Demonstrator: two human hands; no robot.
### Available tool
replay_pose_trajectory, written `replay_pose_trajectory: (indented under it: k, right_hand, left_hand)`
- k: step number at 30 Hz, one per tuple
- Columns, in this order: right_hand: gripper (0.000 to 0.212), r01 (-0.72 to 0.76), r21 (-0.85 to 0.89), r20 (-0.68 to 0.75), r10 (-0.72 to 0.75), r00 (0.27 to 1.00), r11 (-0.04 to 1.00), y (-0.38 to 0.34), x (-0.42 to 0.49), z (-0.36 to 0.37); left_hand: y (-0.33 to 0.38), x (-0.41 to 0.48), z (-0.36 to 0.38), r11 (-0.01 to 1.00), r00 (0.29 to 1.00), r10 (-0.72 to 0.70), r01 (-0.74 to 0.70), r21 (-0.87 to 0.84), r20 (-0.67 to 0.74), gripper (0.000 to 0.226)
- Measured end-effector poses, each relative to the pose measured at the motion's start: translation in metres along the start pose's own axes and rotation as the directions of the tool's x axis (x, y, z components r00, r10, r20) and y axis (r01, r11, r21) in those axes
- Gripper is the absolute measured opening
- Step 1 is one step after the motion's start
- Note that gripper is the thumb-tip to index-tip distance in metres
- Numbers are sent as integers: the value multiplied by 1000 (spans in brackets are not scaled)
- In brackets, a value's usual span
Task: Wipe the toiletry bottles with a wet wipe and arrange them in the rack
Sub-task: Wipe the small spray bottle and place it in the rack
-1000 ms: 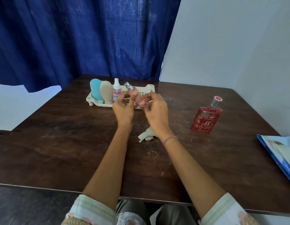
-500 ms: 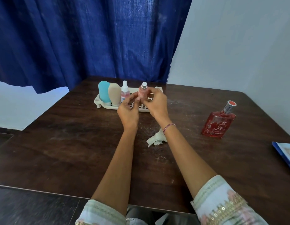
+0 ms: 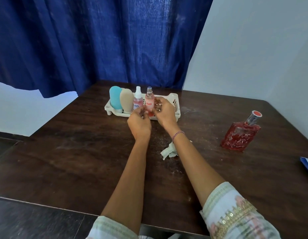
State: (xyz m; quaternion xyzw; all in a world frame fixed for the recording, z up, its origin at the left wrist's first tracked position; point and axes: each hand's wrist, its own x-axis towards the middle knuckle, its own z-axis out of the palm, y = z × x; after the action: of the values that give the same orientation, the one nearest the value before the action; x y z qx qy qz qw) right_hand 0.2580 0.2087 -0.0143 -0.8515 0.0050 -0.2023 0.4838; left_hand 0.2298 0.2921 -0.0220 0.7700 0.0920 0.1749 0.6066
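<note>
A cream plastic rack [image 3: 176,100] stands at the table's far middle. In it, left to right, stand a blue tube [image 3: 115,99], a beige tube [image 3: 126,100], a small white-capped spray bottle [image 3: 138,99] and a pink spray bottle [image 3: 149,102] with a silver top. The pink spray bottle is upright, and both hands touch its lower sides. My left hand [image 3: 139,123] has curled fingers at its base. My right hand [image 3: 164,111] holds its right side. A crumpled wet wipe [image 3: 168,152] lies loose on the table under my right wrist. A red perfume bottle [image 3: 240,137] stands alone at the right.
The dark wooden table [image 3: 72,161] carries white smudges near the wipe. A blue packet [image 3: 307,164] pokes in at the right edge. A blue curtain [image 3: 98,40] hangs behind the rack, and a white wall runs along the right side.
The pink spray bottle went from tilted in both hands, in front of the rack, to upright inside it beside the small spray bottle. Both hands moved forward with it. The wipe stayed put.
</note>
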Motion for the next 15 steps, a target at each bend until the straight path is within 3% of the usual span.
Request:
replay_pose_trajectory:
  k: [15]
  right_hand:
    - [44, -42, -25, 94, 44, 995, 999, 4, 6, 7]
  left_hand:
    - [-6, 7, 5, 999, 1000, -16, 15, 38, 24, 33]
